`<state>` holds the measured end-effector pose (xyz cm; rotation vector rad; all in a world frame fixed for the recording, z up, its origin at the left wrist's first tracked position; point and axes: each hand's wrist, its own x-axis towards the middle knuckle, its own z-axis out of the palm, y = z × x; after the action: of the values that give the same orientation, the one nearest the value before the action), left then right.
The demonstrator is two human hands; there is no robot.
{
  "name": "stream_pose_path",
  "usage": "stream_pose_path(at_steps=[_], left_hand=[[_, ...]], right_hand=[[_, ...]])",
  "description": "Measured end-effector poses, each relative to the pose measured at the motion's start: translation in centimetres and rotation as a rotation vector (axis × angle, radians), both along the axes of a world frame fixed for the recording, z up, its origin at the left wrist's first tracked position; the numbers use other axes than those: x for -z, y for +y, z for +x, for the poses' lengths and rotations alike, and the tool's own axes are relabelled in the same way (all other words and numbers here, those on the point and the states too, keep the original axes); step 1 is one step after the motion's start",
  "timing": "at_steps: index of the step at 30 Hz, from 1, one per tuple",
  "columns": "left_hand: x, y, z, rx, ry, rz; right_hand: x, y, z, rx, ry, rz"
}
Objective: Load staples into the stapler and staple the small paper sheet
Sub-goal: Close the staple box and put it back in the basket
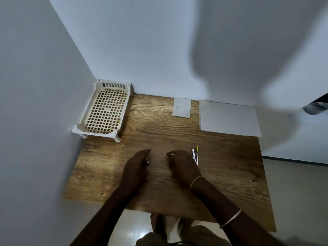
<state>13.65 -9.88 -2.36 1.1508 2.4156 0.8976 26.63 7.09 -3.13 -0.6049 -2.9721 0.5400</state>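
My right hand rests on the wooden table with its fingers curled. It grips a slim white stapler with a yellow tip, which sticks out past the hand's right edge. My left hand stands on its edge a little to the left, fingers pointing away from me. A small pale bit shows at its thumb side; what it is stays unclear. The small paper sheet lies flat at the table's back edge, far from both hands.
A cream perforated plastic tray sits in the back left corner against the walls. A larger white sheet lies at the back right. White walls close the left and far sides. Tiled floor lies beyond the table's right and near edges.
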Motion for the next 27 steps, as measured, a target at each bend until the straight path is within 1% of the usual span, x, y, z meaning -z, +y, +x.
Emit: stream_pose_path(at_steps=[3, 6, 9, 12, 17, 22, 27], left_hand=[[0.2, -3.0, 0.3, -0.055, 0.007, -0.037], [0.7, -4.8, 0.4, 0.009, -0.027, -0.11], [1.1, -5.7, 0.3, 0.079, -0.074, -0.168], [1.3, -5.9, -0.2, 0.069, -0.11, -0.185], [1.5, -5.7, -0.7, 0.092, -0.082, -0.163], [1.8, -5.2, -1.0, 0.091, -0.06, -0.165], [2.1, -5.0, -1.6, 0.091, -0.078, -0.146]], right_hand=[[0.8, -2.9, 0.3, 0.026, -0.009, -0.168], [1.3, -5.1, 0.2, 0.136, 0.025, -0.327], [1.3, -6.5, -0.6, 0.214, 0.047, -0.417], [1.4, -7.4, -1.6, 0.263, 0.053, -0.451], [1.7, -8.3, -2.9, 0.332, 0.062, -0.466], [1.8, -8.5, -3.3, 0.323, 0.048, -0.416], [1.6, -8.0, -3.8, 0.372, 0.027, -0.472]])
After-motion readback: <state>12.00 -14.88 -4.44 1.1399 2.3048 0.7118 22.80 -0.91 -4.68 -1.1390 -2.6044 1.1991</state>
